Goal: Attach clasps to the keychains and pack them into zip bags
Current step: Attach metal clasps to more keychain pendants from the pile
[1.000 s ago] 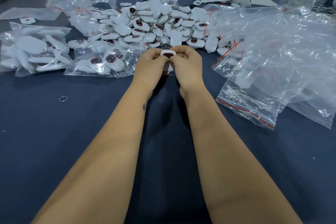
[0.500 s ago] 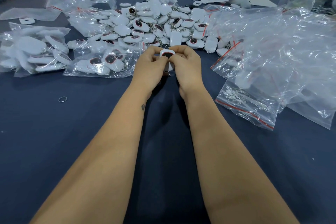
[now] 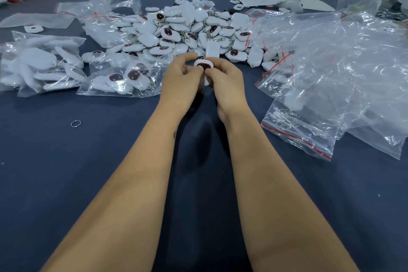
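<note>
Clasp-fitting looks in hand; left hand (image 3: 181, 77) and right hand (image 3: 227, 79) fingers pinch one white keychain (image 3: 203, 66) above the bench (image 3: 110, 161), near the far pile (image 3: 187, 28); next likely calls for bagging it.

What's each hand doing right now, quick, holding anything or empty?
Left hand: closed, pinching the white keychain from its left side.
Right hand: closed, pinching the same keychain from its right side.
</note>
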`<state>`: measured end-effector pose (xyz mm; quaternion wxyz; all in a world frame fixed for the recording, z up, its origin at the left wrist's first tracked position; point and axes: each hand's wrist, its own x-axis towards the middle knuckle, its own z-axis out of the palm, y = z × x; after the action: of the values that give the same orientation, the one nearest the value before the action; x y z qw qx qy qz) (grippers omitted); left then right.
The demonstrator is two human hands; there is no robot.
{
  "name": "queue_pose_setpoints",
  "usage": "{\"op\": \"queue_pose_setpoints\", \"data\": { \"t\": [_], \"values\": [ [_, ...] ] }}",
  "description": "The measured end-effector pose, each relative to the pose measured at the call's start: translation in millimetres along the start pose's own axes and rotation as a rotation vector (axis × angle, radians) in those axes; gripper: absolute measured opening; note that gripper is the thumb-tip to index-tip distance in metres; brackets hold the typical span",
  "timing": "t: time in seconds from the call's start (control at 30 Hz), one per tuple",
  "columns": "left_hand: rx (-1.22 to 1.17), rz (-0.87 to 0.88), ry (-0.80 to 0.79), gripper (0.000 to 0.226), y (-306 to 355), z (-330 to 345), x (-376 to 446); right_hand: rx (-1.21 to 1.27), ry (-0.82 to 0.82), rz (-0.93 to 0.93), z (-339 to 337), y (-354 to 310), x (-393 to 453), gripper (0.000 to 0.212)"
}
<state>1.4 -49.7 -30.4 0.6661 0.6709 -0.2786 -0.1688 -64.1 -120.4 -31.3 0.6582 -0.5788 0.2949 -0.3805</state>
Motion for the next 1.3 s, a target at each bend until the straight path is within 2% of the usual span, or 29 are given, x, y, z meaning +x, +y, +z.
{"op": "queue_pose_setpoints", "data": {
  "t": [0.17, 0.3, 0.37, 0.47, 0.53, 0.63, 0.77, 0.93, 1.07, 1.17, 1.3],
  "values": [
    [0.188, 0.220, 0.195, 0.023, 3, -10, -3, -0.029, -0.062, -0.086, 0, 0, -1, 0.016],
    [0.413, 0.278, 0.391, 0.025, 2, -21, 1, 0.010, -0.050, -0.045, 2, 0, -1, 0.010],
    [0.580, 0.219, 0.366, 0.034, -2, -27, 7, 0.067, -0.003, -0.017, 0, -1, 1, 0.012],
    [0.760, 0.087, 0.209, 0.044, -8, -28, 9, 0.176, 0.002, 0.023, -1, -3, 1, 0.016],
    [0.823, 0.088, 0.167, 0.043, -10, -25, 8, 0.240, -0.008, 0.041, -1, -4, 1, 0.020],
    [0.727, 0.101, 0.192, 0.036, -6, -23, 4, 0.365, -0.053, 0.060, -1, -5, 0, 0.020],
    [0.405, 0.055, 0.188, 0.027, 2, -18, 0, 0.466, -0.158, 0.052, 2, -4, -1, 0.009],
    [0.209, 0.041, 0.273, 0.023, 8, -15, -4, 0.200, -0.058, 0.002, 7, 0, -1, 0.012],
    [0.137, 0.114, 0.341, 0.022, 10, -14, -3, -0.015, 0.015, -0.043, 10, 6, -2, 0.016],
    [0.135, 0.207, 0.324, 0.021, 11, -13, -5, -0.219, -0.078, -0.113, 13, 9, -4, 0.009],
    [0.182, 0.309, 0.306, 0.021, 10, -10, -7, -0.392, -0.266, -0.200, 17, 9, -8, 0.025]
  ]
}}
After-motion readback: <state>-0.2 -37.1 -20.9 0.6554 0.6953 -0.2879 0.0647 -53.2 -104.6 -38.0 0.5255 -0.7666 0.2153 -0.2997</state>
